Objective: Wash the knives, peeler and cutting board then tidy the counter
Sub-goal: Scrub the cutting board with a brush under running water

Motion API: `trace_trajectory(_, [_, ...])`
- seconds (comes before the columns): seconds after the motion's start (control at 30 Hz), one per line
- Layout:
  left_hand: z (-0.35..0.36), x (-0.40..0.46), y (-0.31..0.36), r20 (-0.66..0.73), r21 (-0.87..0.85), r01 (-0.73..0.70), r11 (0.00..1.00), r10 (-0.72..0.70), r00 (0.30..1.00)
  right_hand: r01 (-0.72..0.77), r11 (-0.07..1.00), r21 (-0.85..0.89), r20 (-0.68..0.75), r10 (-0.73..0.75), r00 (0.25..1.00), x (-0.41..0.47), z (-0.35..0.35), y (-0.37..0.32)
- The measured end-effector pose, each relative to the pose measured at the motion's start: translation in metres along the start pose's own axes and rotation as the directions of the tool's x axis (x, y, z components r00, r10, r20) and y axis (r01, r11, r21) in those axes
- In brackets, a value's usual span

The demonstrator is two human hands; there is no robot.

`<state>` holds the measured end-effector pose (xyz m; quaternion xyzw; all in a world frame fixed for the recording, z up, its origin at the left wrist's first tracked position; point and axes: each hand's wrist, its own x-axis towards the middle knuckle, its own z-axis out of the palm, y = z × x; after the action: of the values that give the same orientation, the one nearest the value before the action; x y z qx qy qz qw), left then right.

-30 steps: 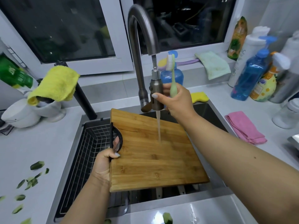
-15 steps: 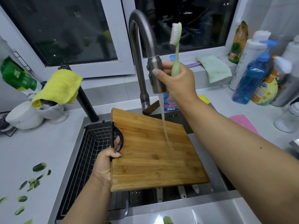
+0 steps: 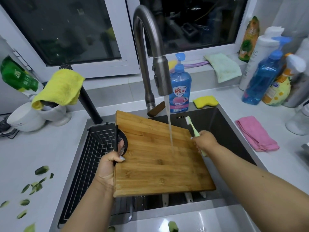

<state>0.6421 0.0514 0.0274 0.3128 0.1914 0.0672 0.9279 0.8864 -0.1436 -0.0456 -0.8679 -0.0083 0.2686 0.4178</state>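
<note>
A yellow cloth drapes over a white holder. A pink cloth lies right of the sink, bottles behind it.

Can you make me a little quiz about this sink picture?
1. True or false: water from the tap is landing on the board.
2. What does the right hand hold? A) sponge B) toothbrush C) knife
3. Fill in: the left hand grips the board by its ____ handle.

Key:
1. True.
2. B, the green toothbrush, held beside the board's right edge.
3. Black. The sponge lies untouched behind the sink.
</note>
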Motion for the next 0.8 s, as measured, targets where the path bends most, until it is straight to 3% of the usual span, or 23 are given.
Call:
trace_trajectory(0.17, [-0.003,0.002,-0.001,-0.022,-0.024,0.021,0.999,-0.022,1.0,-0.136,0.985,0.109,0.055,0.131,0.99,-0.001,-0.001,0.026])
trace_trajectory(0.33, [-0.003,0.0,0.002,-0.017,-0.022,0.02,1.0,-0.02,1.0,-0.257,0.966,-0.037,0.02,0.258,0.966,-0.006,0.0,0.041])
trace_trajectory(0.53, [-0.008,-0.005,0.014,-0.081,0.008,0.002,1.0,-0.001,0.997,-0.354,0.92,0.17,0.05,0.35,0.935,-0.011,-0.005,0.04])
trace_trajectory(0.7, [-0.013,-0.009,0.036,-0.254,0.187,-0.012,0.982,0.06,0.965,-0.329,0.925,0.192,0.04,0.328,0.944,-0.01,0.004,0.03])
trace_trajectory(0.8, [-0.013,-0.015,0.05,-0.276,0.369,-0.01,0.929,0.121,0.954,-0.315,0.932,0.181,0.036,0.314,0.949,-0.014,0.022,0.026])
